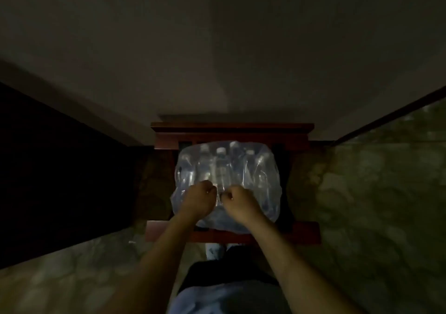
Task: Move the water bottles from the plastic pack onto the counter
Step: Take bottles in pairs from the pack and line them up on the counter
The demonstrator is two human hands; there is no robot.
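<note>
Head cam, very dim, wide-angle, looking straight down. Plastic pack [226, 185] of water bottles [220, 166] sits on a dark reddish wooden chair [231, 128], roughly frame center, chair back rail against the wall [217, 48]. Bottles all inside the wrap; several white caps visible along the far edge of the pack, exact count can't tell. Wrap looks intact over the top, crinkled at the near edge.

Left hand [199, 199] on the pack's near-center top, fingers curled tight, pinching the film. Right hand [237, 201] just beside it, same posture: fingers clenched, gripping the film. Knuckles of both nearly touching, small gap btwn them right over the middle bottle. Whether the film is torn yet under the fingers: can't tell, too dark + blurred.

Both forearms bare, coming in from bottom of frame, converging on the pack.

Surroundings: mottled stone-look floor [374, 205] either side of the chair. Dark slab w/ straight edge at left [48, 169], prob a counter or furniture side, can't confirm. Thin dark strip running diagonally at upper right. Person's blue-clad legs at the bottom edge, black garment above them.
</note>
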